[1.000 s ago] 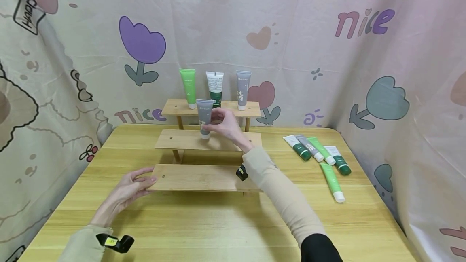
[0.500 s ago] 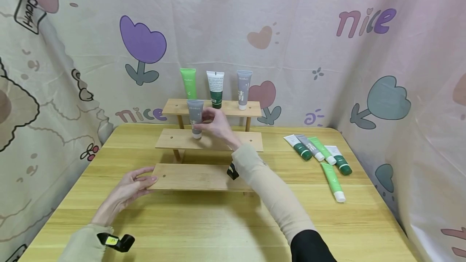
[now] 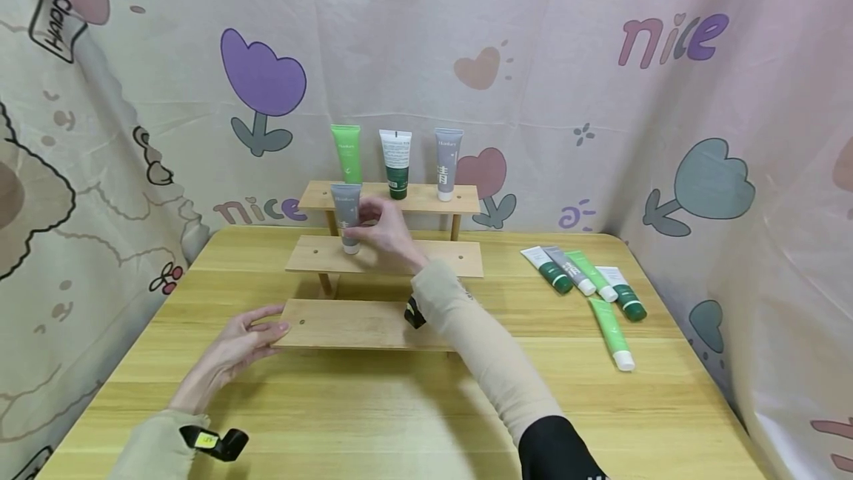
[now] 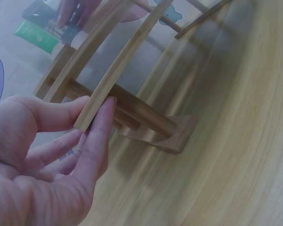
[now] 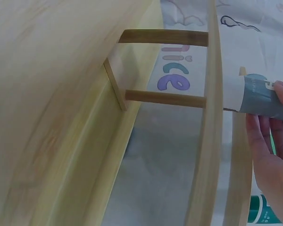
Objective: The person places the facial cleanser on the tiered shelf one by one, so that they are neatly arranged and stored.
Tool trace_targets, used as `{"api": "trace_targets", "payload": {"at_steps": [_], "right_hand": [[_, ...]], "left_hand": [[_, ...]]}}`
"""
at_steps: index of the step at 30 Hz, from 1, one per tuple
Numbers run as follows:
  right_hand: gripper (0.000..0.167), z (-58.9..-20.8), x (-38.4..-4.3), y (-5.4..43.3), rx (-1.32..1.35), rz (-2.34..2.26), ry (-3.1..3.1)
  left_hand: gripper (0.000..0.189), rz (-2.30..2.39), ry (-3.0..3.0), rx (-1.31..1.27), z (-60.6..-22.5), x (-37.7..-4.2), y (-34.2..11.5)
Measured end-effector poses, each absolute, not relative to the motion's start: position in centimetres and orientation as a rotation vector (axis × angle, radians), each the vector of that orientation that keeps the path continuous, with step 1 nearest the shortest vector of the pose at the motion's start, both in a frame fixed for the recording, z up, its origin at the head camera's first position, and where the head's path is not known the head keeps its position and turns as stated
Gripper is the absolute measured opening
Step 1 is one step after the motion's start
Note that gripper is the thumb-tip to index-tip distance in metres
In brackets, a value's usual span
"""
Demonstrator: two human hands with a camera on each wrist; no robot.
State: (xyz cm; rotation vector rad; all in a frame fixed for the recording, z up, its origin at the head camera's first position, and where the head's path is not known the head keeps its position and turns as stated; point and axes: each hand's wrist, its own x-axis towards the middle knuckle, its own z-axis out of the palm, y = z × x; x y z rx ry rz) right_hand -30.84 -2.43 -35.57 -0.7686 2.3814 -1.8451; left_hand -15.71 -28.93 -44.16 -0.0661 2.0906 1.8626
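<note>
A three-tier wooden display shelf [image 3: 366, 324] stands on the table. My left hand [image 3: 241, 347] pinches the left end of its lowest board; in the left wrist view the thumb [image 4: 61, 113] lies on top and the fingers beneath. My right hand [image 3: 386, 228] grips a grey-blue squeeze tube [image 3: 346, 213], upright with its white cap down, at the left end of the middle board [image 3: 426, 258]. On the top board stand a green tube [image 3: 346, 150], a white and dark green tube [image 3: 396, 161] and another grey-blue tube [image 3: 446, 161].
Several tubes lie in a loose group on the table's right side, among them a white and dark green tube [image 3: 549, 271] and a green tube [image 3: 611, 335]. A patterned curtain [image 3: 533, 80] hangs behind and at both sides of the wooden table [image 3: 320, 421].
My right hand has moved the grey-blue tube leftward along the middle board, to its left end, in front of the green tube. The left hand keeps its hold on the lowest board.
</note>
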Motion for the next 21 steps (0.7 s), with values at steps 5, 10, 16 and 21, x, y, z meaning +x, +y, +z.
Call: {"api": "trace_targets", "payload": {"at_steps": [5,10,16,21], "right_hand": [[0.038,-35.6,-30.86,-2.76,-0.778,-1.842,2.38],[0.039,-35.46,-30.7,-2.93,-0.756,-1.845,2.372],[0.04,-35.42,-30.78,-3.17,-0.765,-1.825,2.379],[0.04,-35.54,-30.83,-3.31,-0.759,-1.811,2.399]], "left_hand": [[0.077,1.86,2.094,-0.053,-44.12,-15.73,-28.89],[0.077,1.878,2.076,-0.053,-44.18,-15.75,-28.93],[0.078,1.881,2.066,-0.048,-44.26,-15.75,-29.02],[0.078,1.889,2.057,-0.048,-44.22,-15.7,-29.0]]}}
